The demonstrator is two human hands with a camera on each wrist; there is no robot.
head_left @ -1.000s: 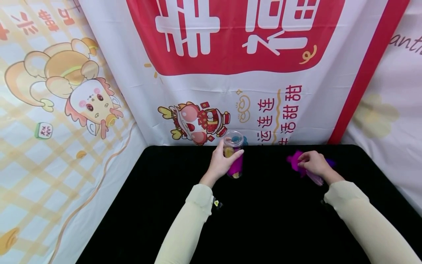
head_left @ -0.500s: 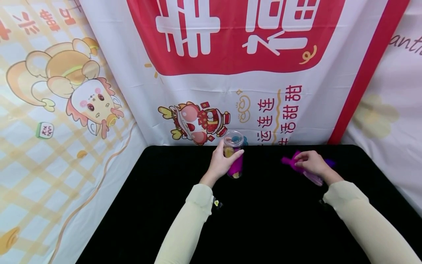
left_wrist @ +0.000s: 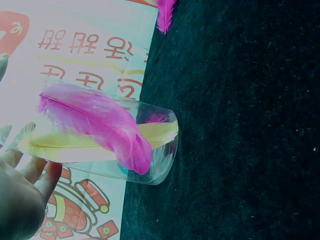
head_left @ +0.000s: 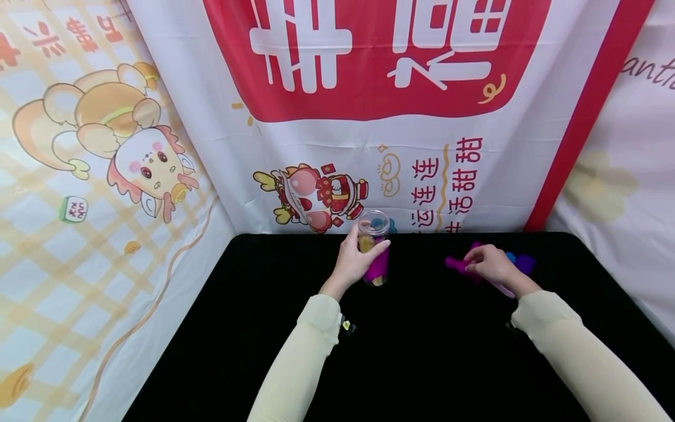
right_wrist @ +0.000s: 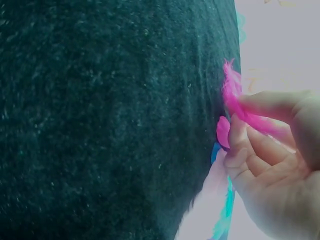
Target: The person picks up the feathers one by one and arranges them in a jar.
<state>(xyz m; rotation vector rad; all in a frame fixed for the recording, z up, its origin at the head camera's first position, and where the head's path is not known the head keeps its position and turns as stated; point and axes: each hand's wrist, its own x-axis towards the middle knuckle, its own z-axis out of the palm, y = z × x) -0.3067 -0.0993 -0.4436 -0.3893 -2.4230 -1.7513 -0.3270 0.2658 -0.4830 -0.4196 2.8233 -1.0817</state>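
Note:
A clear plastic cup (head_left: 374, 223) stands near the far edge of the black table, and my left hand (head_left: 350, 259) grips it from the left side. Through its wall in the left wrist view show a magenta feather (left_wrist: 97, 114) and a yellow feather (left_wrist: 75, 146). To the right, my right hand (head_left: 493, 265) pinches another magenta feather (right_wrist: 231, 89) between thumb and fingertips. Its end points left toward the cup in the head view. Close around that hand lie more feathers: a purple one (head_left: 525, 264), a pale pink one (right_wrist: 207, 192) and a turquoise one (right_wrist: 225, 212).
The table (head_left: 422, 346) has a black velvety cover. Behind it hangs a white cloth (head_left: 237, 193) with red print, right at the far edge. A patterned cloth (head_left: 105, 258) closes off the left side.
My right hand has drawn the magenta feather slightly left, away from the other feathers, uncovering more of the blue and purple ones. My left hand and the cup have stayed put.

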